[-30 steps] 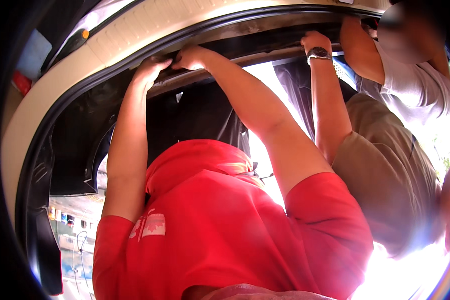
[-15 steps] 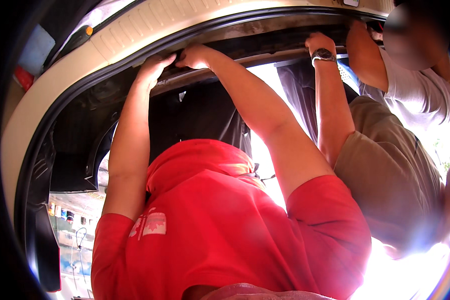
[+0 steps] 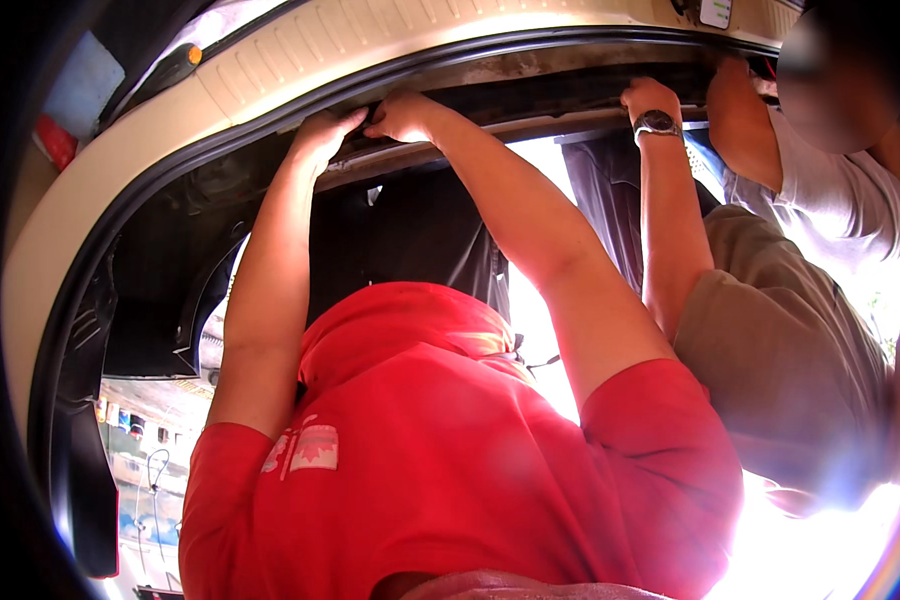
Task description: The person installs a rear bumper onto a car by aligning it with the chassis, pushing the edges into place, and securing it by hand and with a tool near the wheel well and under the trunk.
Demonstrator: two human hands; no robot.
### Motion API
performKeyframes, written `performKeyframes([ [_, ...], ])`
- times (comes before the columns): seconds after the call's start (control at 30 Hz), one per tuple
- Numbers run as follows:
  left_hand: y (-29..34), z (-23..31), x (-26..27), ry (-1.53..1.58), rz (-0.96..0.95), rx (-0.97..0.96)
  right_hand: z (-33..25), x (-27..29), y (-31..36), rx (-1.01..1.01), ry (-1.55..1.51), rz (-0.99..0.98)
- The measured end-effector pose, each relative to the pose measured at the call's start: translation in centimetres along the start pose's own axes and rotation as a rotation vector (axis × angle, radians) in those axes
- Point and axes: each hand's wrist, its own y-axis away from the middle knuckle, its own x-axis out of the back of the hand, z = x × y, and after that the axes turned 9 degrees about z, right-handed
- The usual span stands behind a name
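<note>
A long dark trim strip (image 3: 550, 100) runs along the underside of a vehicle's door opening, beneath a cream sill panel (image 3: 270, 60) edged with a black rubber seal (image 3: 210, 150). My left hand (image 3: 321, 137) is closed at the strip's left part, thumb pointing right. Close beside it, my right hand (image 3: 404, 117) is curled with its fingertips pressed at the same strip. A small dark gap lies between the two hands; what exactly the fingertips pinch there is partly hidden.
To the right, a co-worker's hand (image 3: 654, 97) wearing a watch holds the same edge. Another person's arm (image 3: 745, 125) reaches up farther right. A black wheel-arch liner (image 3: 155, 310) hangs at left. A phone-like white device (image 3: 716, 12) lies on the sill.
The view has shifted slightly, so everything sits a little lower and to the right. Both my hands keep the same hold, and the co-worker's hand stays at the edge.
</note>
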Motion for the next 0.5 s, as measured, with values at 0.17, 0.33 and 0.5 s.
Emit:
performKeyframes([
  [0.17,-3.1,-4.3,1.4,0.169,-0.249,-0.117,-0.1,-0.3,-0.2,0.065,-0.058,-0.004],
  [0.33,-0.4,-0.6,-0.4,0.262,0.049,-0.055,0.5,-0.7,-0.6,0.079,0.026,0.016],
  [0.5,-1.5,-1.1,1.1,-0.153,-0.243,-0.064,1.4,-1.4,-1.2,0.041,-0.04,0.04],
])
